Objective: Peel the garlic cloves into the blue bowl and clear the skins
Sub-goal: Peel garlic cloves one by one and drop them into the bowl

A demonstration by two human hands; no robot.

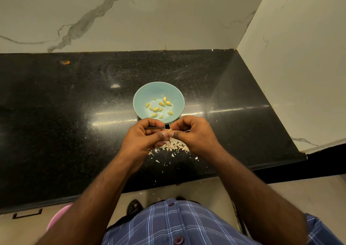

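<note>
A blue bowl point(148, 93) stands in the middle of the black counter and holds several peeled yellow garlic cloves point(156, 109). Just in front of the bowl, my left hand point(146, 136) and my right hand point(194, 134) meet above the counter. Both pinch one small garlic clove point(170, 130) between their fingertips. Under the hands lies a pile of pale garlic skins point(175, 145), with loose flakes scattered toward the counter's front edge.
The black granite counter point(74, 113) ends at marble walls behind and on the right. A small orange scrap point(65, 62) lies at the back left. Below the counter's front edge a pink tub point(56, 220) sits on the floor.
</note>
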